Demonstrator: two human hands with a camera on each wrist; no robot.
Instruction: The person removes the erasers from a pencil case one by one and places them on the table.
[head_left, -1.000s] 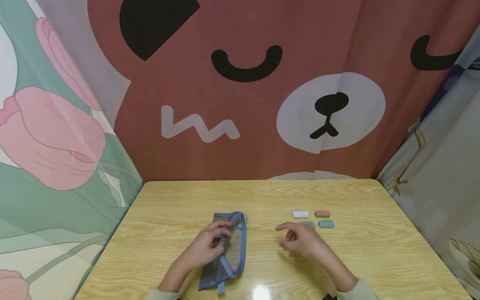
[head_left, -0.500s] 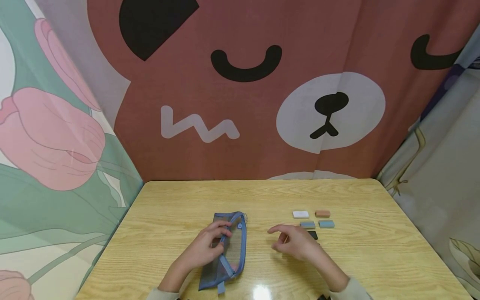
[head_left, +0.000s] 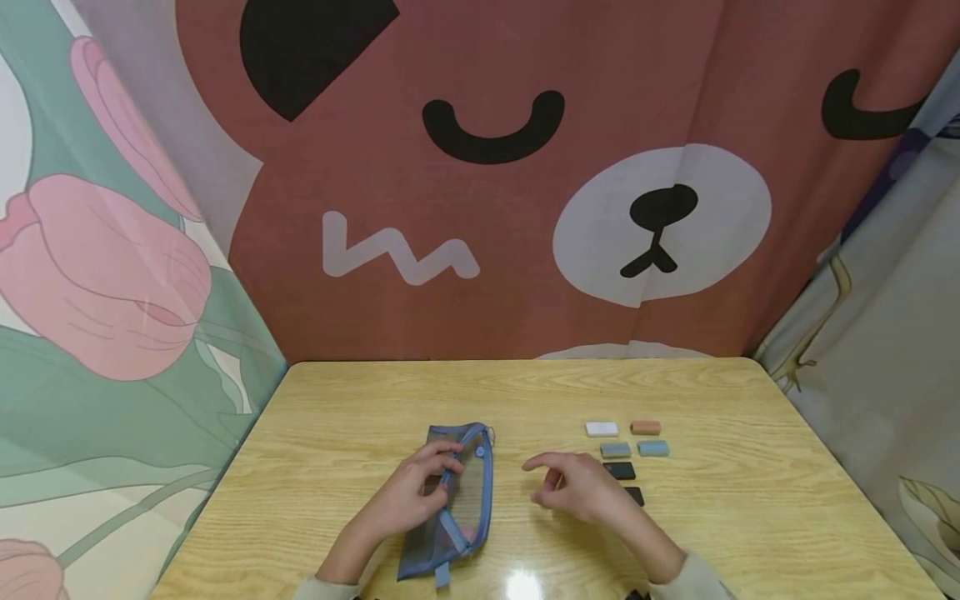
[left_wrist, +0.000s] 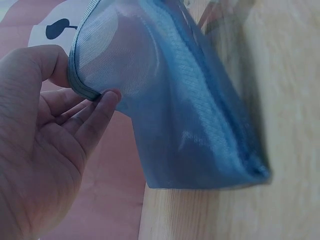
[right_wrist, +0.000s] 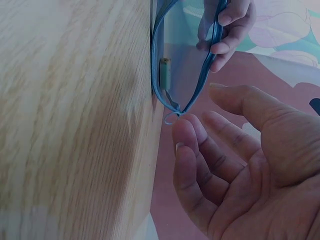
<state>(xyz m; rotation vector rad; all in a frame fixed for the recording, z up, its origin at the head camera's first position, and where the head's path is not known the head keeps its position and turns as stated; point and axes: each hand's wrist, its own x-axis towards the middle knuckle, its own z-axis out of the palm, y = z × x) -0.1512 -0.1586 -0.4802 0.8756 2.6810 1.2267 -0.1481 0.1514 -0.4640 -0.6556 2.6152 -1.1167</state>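
Observation:
A blue mesh zip pouch (head_left: 476, 500) lies on the table with its mouth held apart. My left hand (head_left: 412, 493) pinches the pouch's upper zipped edge between thumb and fingers, seen close up in the left wrist view. Through the opening, the right wrist view shows a small green block (right_wrist: 165, 74) inside; a pinkish thing (head_left: 468, 532) shows near the pouch's lower end in the head view. To the right of the pouch, my right hand (head_left: 581, 486) hovers with fingers loosely bent and nothing between them.
Right of the pouch lie small eraser-like blocks: white (head_left: 602, 429), orange (head_left: 645, 427), grey (head_left: 615, 450), blue (head_left: 652, 448) and black (head_left: 619, 471). Another black block (head_left: 635, 496) is partly hidden by my right hand. A patterned curtain (head_left: 495, 317) hangs behind the wooden table (head_left: 337, 400).
My right hand has moved left toward the pouch, uncovering the grey block, one black block and part of another. The left hand and pouch have stayed in place.

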